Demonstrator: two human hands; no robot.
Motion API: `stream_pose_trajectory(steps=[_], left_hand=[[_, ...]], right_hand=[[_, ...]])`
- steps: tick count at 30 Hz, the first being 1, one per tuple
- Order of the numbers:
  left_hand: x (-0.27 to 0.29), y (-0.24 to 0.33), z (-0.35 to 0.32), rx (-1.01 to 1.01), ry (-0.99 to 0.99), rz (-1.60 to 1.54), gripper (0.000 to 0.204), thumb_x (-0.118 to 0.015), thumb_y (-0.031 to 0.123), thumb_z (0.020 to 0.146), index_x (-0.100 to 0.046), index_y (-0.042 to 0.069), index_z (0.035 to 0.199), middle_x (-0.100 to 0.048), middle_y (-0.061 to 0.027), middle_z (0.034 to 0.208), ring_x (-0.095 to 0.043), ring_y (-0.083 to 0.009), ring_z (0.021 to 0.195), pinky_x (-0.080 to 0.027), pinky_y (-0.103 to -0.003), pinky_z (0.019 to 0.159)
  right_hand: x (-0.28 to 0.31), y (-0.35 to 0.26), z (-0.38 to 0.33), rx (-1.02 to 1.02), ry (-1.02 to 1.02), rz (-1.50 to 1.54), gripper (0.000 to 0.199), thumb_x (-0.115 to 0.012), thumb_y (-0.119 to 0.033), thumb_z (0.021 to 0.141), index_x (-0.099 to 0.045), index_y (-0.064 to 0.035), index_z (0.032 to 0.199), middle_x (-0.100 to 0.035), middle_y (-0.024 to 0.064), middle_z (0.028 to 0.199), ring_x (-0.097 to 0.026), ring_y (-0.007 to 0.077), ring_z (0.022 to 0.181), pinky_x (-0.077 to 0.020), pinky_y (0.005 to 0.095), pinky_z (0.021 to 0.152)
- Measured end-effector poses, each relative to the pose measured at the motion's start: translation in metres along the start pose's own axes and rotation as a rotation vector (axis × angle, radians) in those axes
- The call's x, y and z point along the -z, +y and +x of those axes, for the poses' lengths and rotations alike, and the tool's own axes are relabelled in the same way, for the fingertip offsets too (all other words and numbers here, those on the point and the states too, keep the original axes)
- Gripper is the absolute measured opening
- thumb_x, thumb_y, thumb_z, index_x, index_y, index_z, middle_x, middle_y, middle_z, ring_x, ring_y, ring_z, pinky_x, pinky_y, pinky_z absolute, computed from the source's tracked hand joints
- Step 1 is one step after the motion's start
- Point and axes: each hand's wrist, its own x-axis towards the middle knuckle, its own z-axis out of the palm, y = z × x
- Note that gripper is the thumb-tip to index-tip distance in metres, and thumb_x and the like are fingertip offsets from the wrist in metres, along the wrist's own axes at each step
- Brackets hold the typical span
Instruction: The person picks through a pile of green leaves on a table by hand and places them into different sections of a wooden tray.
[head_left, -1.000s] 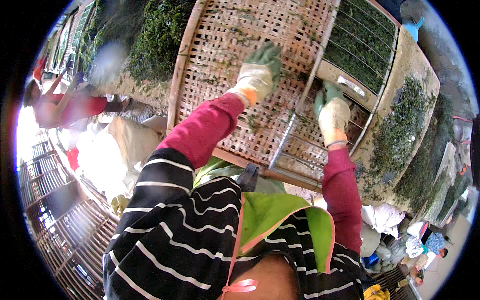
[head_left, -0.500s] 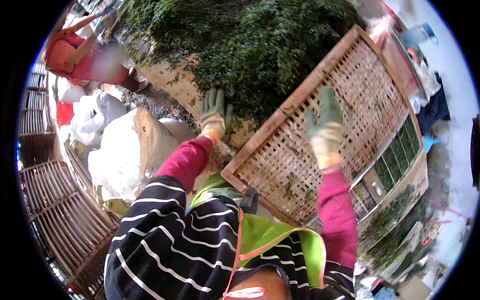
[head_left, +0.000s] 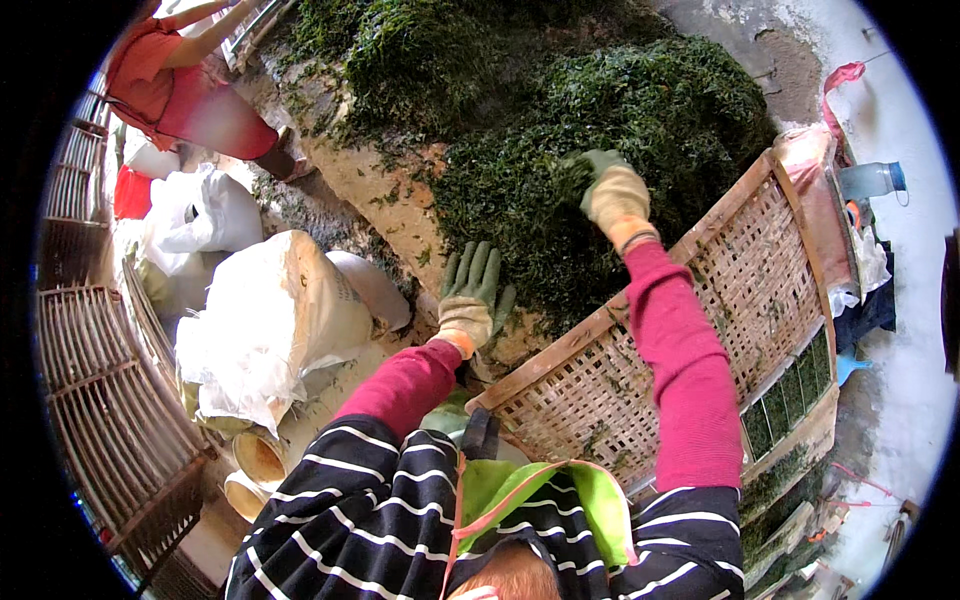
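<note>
A large heap of dark green leafy strands [head_left: 650, 110] covers the far middle. My right hand [head_left: 612, 192], in a green and cream glove, reaches over the woven tray to the heap. Its fingers are curled into the strands, and their tips are partly hidden there. My left hand [head_left: 472, 292], in a matching glove, lies with its fingers stretched out at the heap's near left edge, beside a tan slab [head_left: 375, 185]. The woven bamboo tray [head_left: 570, 408] with a wooden frame stands tilted on the right, bits of green scattered over its slats.
A white sack [head_left: 275, 310] and a white plastic bag [head_left: 205, 215] are on the left, near slatted racks [head_left: 115, 390]. A person in red [head_left: 205, 100] stands at the far left. On the right are a water bottle [head_left: 870, 181] and a green-filled frame [head_left: 790, 385].
My right hand has moved from above the woven tray, forward and left, into the green heap, its fingers curling. My left hand stays spread at the heap's edge. The view has shifted.
</note>
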Motion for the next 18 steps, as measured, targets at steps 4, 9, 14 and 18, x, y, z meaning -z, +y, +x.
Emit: stream_pose_trajectory(steps=[4,9,14,18], left_hand=[[-0.003,0.001,0.002,-0.029,0.003,0.001,0.07,-0.049,0.045,0.101,-0.04,0.001,0.155,-0.034,-0.0196,0.164,-0.027,-0.0358,0.154,-0.016,-0.05,0.128],[-0.01,-0.005,-0.001,-0.021,0.093,-0.012,0.062,-0.052,0.04,0.101,-0.045,0.004,0.152,-0.038,-0.0165,0.162,-0.031,-0.035,0.152,-0.02,-0.049,0.126],[0.028,-0.01,0.02,0.212,0.176,-0.333,0.051,-0.051,0.038,0.102,-0.058,0.008,0.142,-0.048,-0.016,0.155,-0.039,-0.038,0.147,-0.029,-0.049,0.123],[0.095,0.027,0.11,-0.017,0.618,-0.348,0.053,-0.051,0.04,0.104,-0.056,0.006,0.144,-0.049,-0.0235,0.152,-0.041,-0.0401,0.146,-0.031,-0.048,0.122]], right_hand=[[0.063,0.044,-0.025,-0.036,0.334,0.364,0.073,-0.077,0.001,0.073,-0.059,-0.0154,0.142,-0.075,0.013,0.098,-0.071,0.0243,0.082,-0.0585,0.0347,0.075],[0.161,0.07,-0.055,0.186,0.287,1.598,0.051,-0.052,-0.022,0.098,-0.052,-0.0073,0.147,-0.071,0.0077,0.088,-0.066,0.0206,0.066,-0.0558,0.0319,0.059],[0.129,0.065,-0.071,0.266,0.399,0.886,0.046,-0.042,-0.036,0.11,-0.051,-0.0097,0.146,-0.071,0.0083,0.108,-0.067,0.0229,0.081,-0.0586,0.0332,0.073],[0.044,0.095,0.024,0.529,0.202,-0.976,0.03,-0.059,-0.027,0.101,-0.07,-0.0136,0.125,-0.073,0.0005,0.117,-0.069,0.0229,0.099,-0.0524,0.0457,0.096]])
